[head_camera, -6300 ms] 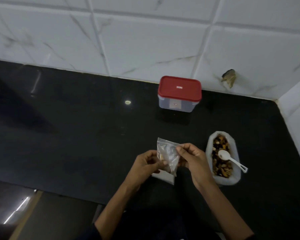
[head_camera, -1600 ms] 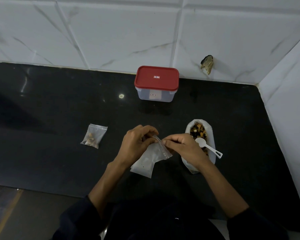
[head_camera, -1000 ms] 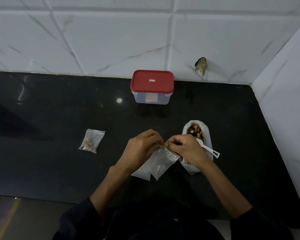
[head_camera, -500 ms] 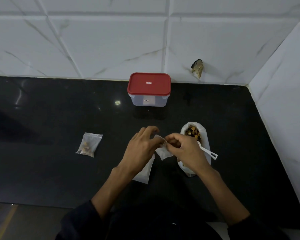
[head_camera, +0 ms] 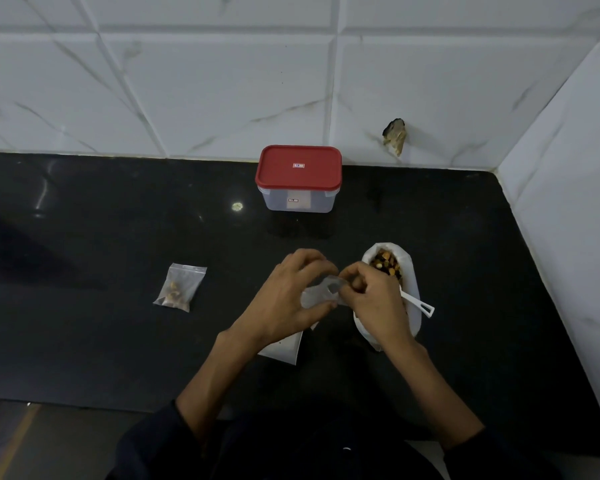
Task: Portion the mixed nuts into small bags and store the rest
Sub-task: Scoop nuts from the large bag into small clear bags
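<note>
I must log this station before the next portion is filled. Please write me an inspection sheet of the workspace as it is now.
Surface: black glossy counter, with reflections.
Job's things: open white bag of mixed nuts at right, a white scoop resting in it; small clear bag held between both hands, looks empty; filled small bag lying at left; container with red lid at the back, lid on.
Clutter: more flat bags under the left wrist; count unclear.
Grips: left hand and right hand both pinch the small clear bag near its mouth.
Cables: nothing seen.
Surroundings: white marble-look tiled wall; a chipped hole in one tile.
</note>
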Motion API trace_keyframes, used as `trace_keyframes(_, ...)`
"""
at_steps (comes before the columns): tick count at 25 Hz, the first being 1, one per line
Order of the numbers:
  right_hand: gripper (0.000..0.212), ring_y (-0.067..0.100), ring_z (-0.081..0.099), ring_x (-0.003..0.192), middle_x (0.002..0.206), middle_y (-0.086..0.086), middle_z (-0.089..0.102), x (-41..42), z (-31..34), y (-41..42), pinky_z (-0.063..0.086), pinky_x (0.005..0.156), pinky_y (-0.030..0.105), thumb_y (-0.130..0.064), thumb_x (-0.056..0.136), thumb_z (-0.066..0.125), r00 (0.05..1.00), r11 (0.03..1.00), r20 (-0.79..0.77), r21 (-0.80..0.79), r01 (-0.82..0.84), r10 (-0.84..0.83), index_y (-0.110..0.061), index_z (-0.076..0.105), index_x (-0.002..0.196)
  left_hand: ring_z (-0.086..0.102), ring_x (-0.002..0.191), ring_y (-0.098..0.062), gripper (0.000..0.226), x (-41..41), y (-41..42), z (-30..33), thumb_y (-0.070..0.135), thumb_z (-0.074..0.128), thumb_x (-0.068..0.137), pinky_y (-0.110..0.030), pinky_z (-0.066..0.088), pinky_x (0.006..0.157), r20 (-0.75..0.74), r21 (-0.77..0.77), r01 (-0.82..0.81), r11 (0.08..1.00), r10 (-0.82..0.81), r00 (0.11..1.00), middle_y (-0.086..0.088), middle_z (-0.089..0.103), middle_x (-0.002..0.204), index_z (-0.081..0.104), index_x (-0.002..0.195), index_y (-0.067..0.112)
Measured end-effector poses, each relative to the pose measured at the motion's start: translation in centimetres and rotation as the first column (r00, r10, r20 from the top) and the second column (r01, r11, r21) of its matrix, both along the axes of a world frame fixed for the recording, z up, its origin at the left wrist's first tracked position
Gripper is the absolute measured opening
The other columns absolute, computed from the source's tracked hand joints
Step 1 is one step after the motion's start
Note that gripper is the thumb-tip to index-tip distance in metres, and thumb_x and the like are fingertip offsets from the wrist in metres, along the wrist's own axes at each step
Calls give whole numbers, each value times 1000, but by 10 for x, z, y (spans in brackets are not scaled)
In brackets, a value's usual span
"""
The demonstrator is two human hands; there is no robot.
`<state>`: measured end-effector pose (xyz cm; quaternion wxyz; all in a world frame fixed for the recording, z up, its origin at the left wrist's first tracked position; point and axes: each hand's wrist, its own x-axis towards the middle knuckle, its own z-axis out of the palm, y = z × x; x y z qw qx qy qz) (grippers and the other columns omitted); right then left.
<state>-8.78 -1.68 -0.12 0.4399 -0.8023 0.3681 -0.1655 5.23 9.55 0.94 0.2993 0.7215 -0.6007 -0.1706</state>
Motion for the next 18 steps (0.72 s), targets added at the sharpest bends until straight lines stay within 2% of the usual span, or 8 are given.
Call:
trace_keyframes(1,3,2,57,55,63,-6,60,-1,3,0,46,54,17,-22,88,66,998,998,42,53,42,-45,-21,64,88,37,125,-7,63,-3,0,1,43,70,80,-29,37,104,-30,14,-42,999,43,999,9,36,138,42,135,33)
trace_keyframes(3,6,0,54,49,59,-5,59,-4,9,1,41,49,14,-23,90,64,988,984,91,138,110,-123,-23,61,84,28,135,-9,93,-12,-2,1,46,74,75,-30,24,113,16,80,-98,992,97,995,7,28,148,20,149,28)
trace_keyframes(5,10,-2,54,46,58,-5,58,-8,16,3,41,47,12,-17,91,60,983,969,96,207,137,-159,-26,57,86,19,141,-12,104,-24,-8,-3,49,73,74,-33,10,119,138,119,-121,985,104,985,3,22,153,9,151,23)
trace_keyframes(7,13,-3,53,45,60,-4,57,-13,19,6,42,45,11,-14,91,59,987,959,78,258,118,-143,-26,55,92,18,142,-13,103,-32,-14,-8,52,69,76,-38,1,120,225,119,-139,983,109,968,2,24,153,6,152,22)
trace_keyframes(10,17,-4,53,47,69,-4,62,-21,21,4,43,46,11,-16,89,63,992,929,72,363,66,-99,-28,53,97,28,136,-13,97,-38,-22,-13,50,67,79,-41,6,119,251,145,-149,978,109,962,3,33,147,9,151,24)
trace_keyframes(13,29,-3,54,48,74,-4,64,-29,21,2,43,47,15,-13,86,67,986,888,117,457,55,-121,-25,50,107,36,131,-14,91,-39,-26,-11,45,71,78,-36,19,112,163,139,-134,981,111,980,1,39,143,17,148,24)
trace_keyframes(16,20,9,64,63,80,2,66,-38,18,-1,50,56,23,-11,92,60,971,951,212,306,42,-111,-19,51,108,41,127,-16,87,-42,-30,-8,38,75,75,-31,27,107,21,134,-146,980,145,989,1,41,140,23,143,24)
trace_keyframes(18,14,16,65,75,86,2,65,-44,19,-3,53,64,27,-15,98,51,970,968,239,250,-15,-47,-22,57,107,47,122,-18,88,-44,-32,-10,34,79,72,-40,37,106,-87,122,-164,979,175,981,1,45,135,25,141,22)
